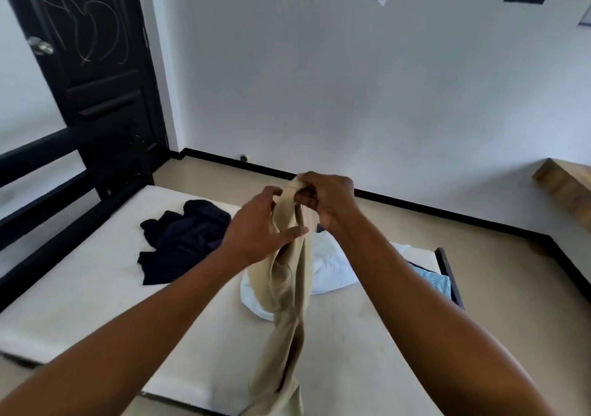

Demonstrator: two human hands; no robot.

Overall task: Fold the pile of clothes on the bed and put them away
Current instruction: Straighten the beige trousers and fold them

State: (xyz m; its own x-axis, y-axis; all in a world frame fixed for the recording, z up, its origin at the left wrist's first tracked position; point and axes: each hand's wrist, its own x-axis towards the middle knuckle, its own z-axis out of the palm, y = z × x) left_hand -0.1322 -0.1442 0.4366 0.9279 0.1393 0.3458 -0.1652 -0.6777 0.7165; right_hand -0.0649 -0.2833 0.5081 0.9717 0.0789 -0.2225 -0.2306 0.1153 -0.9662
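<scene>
Your right grip (326, 201) pinches the top of the beige trousers (287, 303), hanging above the bed (96, 303); your left grip (259, 227) is wide, only touching. One pinch may slip, and the trousers drop crumpled.

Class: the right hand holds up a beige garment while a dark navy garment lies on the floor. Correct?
No. The head view shows the dark navy garment on the bed, not the floor; the right hand holds the beige garment.
</scene>
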